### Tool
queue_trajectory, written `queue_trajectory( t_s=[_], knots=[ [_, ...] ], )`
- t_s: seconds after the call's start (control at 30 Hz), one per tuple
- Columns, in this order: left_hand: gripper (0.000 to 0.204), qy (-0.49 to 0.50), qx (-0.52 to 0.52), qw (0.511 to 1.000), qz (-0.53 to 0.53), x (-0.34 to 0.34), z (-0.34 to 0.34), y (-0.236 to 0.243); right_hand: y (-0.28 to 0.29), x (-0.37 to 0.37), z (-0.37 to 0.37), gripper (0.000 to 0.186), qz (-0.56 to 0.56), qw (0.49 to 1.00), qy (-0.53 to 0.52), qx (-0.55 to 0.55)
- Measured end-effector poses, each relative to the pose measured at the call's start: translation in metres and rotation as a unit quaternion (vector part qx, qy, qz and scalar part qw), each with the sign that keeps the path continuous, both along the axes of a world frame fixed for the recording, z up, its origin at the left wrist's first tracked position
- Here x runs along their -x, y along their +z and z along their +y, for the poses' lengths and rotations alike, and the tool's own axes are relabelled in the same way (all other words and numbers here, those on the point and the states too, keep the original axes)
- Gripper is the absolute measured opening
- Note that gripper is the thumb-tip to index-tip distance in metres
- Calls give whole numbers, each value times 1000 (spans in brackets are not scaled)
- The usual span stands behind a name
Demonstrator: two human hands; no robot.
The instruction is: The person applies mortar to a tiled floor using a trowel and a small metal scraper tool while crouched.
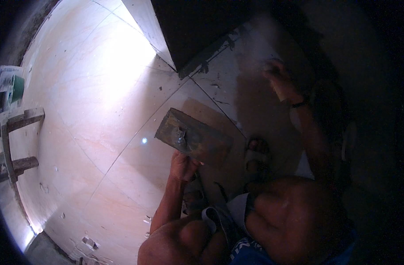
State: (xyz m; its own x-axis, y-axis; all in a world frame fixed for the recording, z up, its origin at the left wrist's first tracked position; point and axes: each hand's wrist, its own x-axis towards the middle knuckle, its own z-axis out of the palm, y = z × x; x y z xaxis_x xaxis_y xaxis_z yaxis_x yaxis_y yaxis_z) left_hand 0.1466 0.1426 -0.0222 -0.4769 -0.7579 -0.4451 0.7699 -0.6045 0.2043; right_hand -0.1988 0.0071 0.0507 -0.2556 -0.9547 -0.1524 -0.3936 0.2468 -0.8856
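Note:
My left hand (pixel 183 168) is closed under the near edge of a rectangular, stained mortar board (pixel 206 137), held up above the tiled floor. A small grey lump of paste (pixel 180 136) sits toward the left half of the board. Out to the right, in deep shadow, my right hand (pixel 281 81) reaches forward with its fingers curled. What it holds, if anything, is too dark to make out. Beyond it the surface is lost in the dark.
A wall corner (pixel 177 66) juts in at the top. Light floor tiles (pixel 118 128) carry scattered crumbs and dark smears. On the left stand a wooden frame (pixel 20 121) and a green container (pixel 17 88). My sandalled feet (pixel 257 154) are below the board.

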Motion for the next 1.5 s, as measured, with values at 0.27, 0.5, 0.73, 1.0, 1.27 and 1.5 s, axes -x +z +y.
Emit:
queue_trajectory(
  t_s=[0.27, 0.5, 0.73, 1.0, 1.27, 1.5],
  knots=[
    [25, 7, -19, 999, -26, 6, -1, 4, 10, 38, -16, 46, 251, 957, 145, -29],
    [25, -12, 13, 1000, -1, 6, 2, -4, -10, 44, -34, 34, 369, 910, 178, 53],
    [25, -12, 19, 999, -29, 0, 4, -5, -30, 46, -41, 36, 336, 918, 183, 103],
    [25, -11, 0, 1000, -21, 0, 2, 0, -17, -1, -36, 28, 441, 883, 159, 20],
    [25, -21, 11, 1000, -18, 8, 0, 2, -7, -39, -18, 25, 414, 897, 153, 31],
    [25, -17, -9, 999, -35, 6, 3, -2, 5, -59, -11, 25, 471, 854, 216, 55]
  ],
)
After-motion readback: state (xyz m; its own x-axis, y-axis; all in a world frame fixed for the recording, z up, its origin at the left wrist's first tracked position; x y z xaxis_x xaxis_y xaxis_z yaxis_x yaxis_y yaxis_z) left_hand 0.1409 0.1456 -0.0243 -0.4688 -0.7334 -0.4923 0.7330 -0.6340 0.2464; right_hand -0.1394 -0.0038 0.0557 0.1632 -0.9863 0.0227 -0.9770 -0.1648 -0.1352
